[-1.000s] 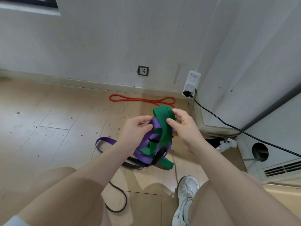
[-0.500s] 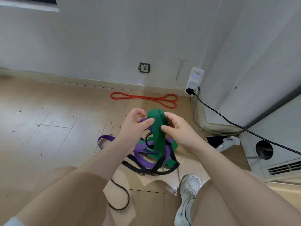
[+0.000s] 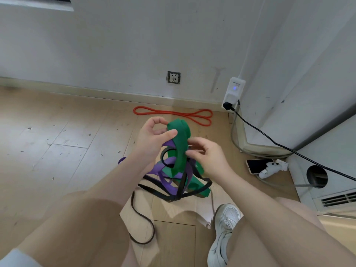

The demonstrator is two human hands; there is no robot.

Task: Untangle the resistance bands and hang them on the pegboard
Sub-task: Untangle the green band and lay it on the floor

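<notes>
**Green band pinched at the top of a soft, clinging knot**

The left hand (image 3: 152, 139) has a narrow grip — thumb and forefinger closed on the upper fold of the green band (image 3: 180, 145), holding it up. The right hand (image 3: 207, 155), at about 4 o'clock from that pinch, has its fingers loosely curled beside the band's lower run; whether they have closed on a strand cannot be told.

From the grip the green band drops into the tangle, where the purple band (image 3: 165, 166) and the black band (image 3: 181, 187) wind round it. The lower loops rest on the wooden floor (image 3: 57, 151), and one black loop trails away toward 7 o'clock. A red band (image 3: 173, 113) lies flat and separate at 12 o'clock, near the wall.

These look like light, limp rubber strips — stretchy, and probably tacky against each other, so a hard pull would likely tighten the knot rather than free it. The wide green strip seems the easiest to hold; a pinch across its flat width near the top fold, with the other hand feeding a loop through, looks the safer approach. The pegboard is not in view.
</notes>
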